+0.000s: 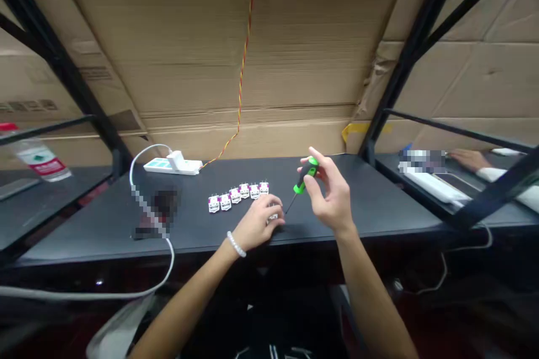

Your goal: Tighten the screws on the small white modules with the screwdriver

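Note:
My right hand [332, 193] is closed around the green and black handle of a screwdriver [306, 174]. Its thin shaft slants down to the left, with the tip close to my left fingertips. My left hand [261, 220], a pale beaded bracelet on its wrist, rests on the dark tabletop. Its fingers are closed on a small white and purple part [273, 216], mostly hidden by them. Just beyond, a slanting row of several like parts [234, 195] lies on the table, with thin prongs pointing up.
A white power strip [191, 166] with a plugged-in adapter stands at the back left. Its white cable [131, 176] loops over the front edge, past a blurred dark object [158, 213]. Black frame posts flank the table. At far right is another person's hand [467, 159].

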The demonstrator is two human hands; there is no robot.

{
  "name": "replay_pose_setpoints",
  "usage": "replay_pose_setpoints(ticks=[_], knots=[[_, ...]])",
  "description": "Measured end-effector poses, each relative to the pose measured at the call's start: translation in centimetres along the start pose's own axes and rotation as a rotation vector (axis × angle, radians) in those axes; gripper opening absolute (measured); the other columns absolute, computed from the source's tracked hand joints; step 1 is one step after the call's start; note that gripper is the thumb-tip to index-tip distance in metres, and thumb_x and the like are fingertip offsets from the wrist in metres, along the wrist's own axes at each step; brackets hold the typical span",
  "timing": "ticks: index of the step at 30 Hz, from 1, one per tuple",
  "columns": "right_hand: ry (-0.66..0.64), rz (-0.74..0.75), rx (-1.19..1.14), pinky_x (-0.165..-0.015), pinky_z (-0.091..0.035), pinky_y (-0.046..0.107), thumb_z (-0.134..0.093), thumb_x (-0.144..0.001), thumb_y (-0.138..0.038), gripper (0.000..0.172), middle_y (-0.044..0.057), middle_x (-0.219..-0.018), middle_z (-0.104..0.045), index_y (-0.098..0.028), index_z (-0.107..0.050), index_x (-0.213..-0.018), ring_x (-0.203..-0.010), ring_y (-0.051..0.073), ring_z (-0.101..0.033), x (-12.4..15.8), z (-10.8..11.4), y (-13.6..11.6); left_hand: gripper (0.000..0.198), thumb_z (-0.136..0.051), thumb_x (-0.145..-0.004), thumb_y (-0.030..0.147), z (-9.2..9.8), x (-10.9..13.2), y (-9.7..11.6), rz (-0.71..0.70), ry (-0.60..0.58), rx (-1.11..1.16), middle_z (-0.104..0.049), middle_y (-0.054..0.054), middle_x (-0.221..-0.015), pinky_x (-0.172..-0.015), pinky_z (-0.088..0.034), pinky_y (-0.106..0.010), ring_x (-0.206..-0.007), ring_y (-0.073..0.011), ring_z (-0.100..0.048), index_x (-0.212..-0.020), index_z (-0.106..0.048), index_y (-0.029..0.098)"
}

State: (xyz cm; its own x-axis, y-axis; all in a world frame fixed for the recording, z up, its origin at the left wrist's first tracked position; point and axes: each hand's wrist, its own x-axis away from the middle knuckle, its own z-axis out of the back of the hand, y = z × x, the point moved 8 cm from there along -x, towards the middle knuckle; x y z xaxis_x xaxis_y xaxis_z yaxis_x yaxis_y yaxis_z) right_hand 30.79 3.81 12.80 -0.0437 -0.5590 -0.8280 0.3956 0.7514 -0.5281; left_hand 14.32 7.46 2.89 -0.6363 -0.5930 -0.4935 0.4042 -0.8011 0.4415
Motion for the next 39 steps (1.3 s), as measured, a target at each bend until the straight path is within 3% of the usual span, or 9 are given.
replay_pose_setpoints(ticks=[5,11,15,20,25,32,39], knots=[[0.022,0.000,0.016,-0.092,-0.068,0.045,-0.060,-0.105,-0.028,0.051,0.010,-0.129,-0.072,-0.031,-0.058,-0.156,-0.109,0.026,-0.077,-0.2,0.6,0.2,0.011,-0.072,-0.100,0.020,-1.2,-0.4,-0.1,0.059,0.013,-0.081,-0.070,-0.009,-0.116,-0.106,-0.052,-0.051,-0.117,-0.0303,-0.063,-0.090,-0.074,0.021],[0.025,0.013,0.009,-0.092,-0.067,0.044,-0.061,-0.105,-0.026,0.050,0.010,-0.128,-0.072,-0.031,-0.059,-0.155,-0.107,0.026,-0.076,-0.2,0.7,0.2,0.011,-0.070,-0.102,0.020,-1.4,-0.3,-0.9,0.155,0.025,-0.166,-0.071,-0.010,-0.112,-0.099,-0.056,-0.048,-0.110,-0.0298,-0.066,-0.093,-0.076,0.019],[0.026,0.005,0.017,-0.092,-0.068,0.044,-0.061,-0.105,-0.027,0.050,0.010,-0.129,-0.072,-0.031,-0.059,-0.155,-0.107,0.026,-0.077,-0.2,0.7,0.3,0.012,-0.068,-0.104,0.027,-0.6,0.0,-1.4,0.143,0.032,-0.047,-0.072,-0.010,-0.115,-0.103,-0.057,-0.046,-0.112,-0.0283,-0.067,-0.102,-0.078,0.020],[0.058,-0.016,-0.003,-0.096,-0.068,0.043,-0.068,-0.102,-0.029,0.052,0.009,-0.128,-0.073,-0.030,-0.060,-0.154,-0.108,0.025,-0.076,-0.1,0.6,0.7,0.017,-0.065,-0.105,0.022,0.7,0.8,-2.2,0.024,-0.066,0.063,-0.072,-0.011,-0.128,-0.116,-0.053,-0.048,-0.125,-0.0279,-0.066,-0.115,-0.078,0.020],[0.024,-0.072,-0.096,-0.096,-0.068,0.042,-0.071,-0.101,-0.031,0.043,0.010,-0.124,-0.075,-0.027,-0.067,-0.143,-0.107,0.025,-0.078,0.1,-0.9,1.3,0.022,-0.071,-0.098,0.014,1.1,1.0,-3.0,0.014,-0.087,0.090,-0.072,-0.011,-0.130,-0.119,-0.052,-0.048,-0.129,-0.0278,-0.066,-0.118,-0.077,0.021],[-0.043,-0.062,-0.118,-0.098,-0.068,0.042,-0.068,-0.103,-0.030,0.044,0.010,-0.126,-0.075,-0.029,-0.064,-0.146,-0.107,0.025,-0.077,0.6,-3.1,1.3,0.020,-0.077,-0.093,0.012,0.7,0.7,-2.7,0.020,-0.064,0.092,-0.077,-0.011,-0.129,-0.116,-0.054,-0.048,-0.125,-0.0288,-0.068,-0.111,-0.078,0.020],[-0.053,-0.058,-0.125,-0.099,-0.067,0.045,-0.068,-0.103,-0.028,0.043,0.010,-0.125,-0.074,-0.029,-0.064,-0.146,-0.107,0.025,-0.078,0.8,-3.7,1.6,0.027,-0.080,-0.089,0.009,0.7,0.6,-2.9,0.034,-0.065,0.077,-0.079,-0.010,-0.126,-0.115,-0.055,-0.048,-0.123,-0.0289,-0.070,-0.114,-0.076,0.020]])
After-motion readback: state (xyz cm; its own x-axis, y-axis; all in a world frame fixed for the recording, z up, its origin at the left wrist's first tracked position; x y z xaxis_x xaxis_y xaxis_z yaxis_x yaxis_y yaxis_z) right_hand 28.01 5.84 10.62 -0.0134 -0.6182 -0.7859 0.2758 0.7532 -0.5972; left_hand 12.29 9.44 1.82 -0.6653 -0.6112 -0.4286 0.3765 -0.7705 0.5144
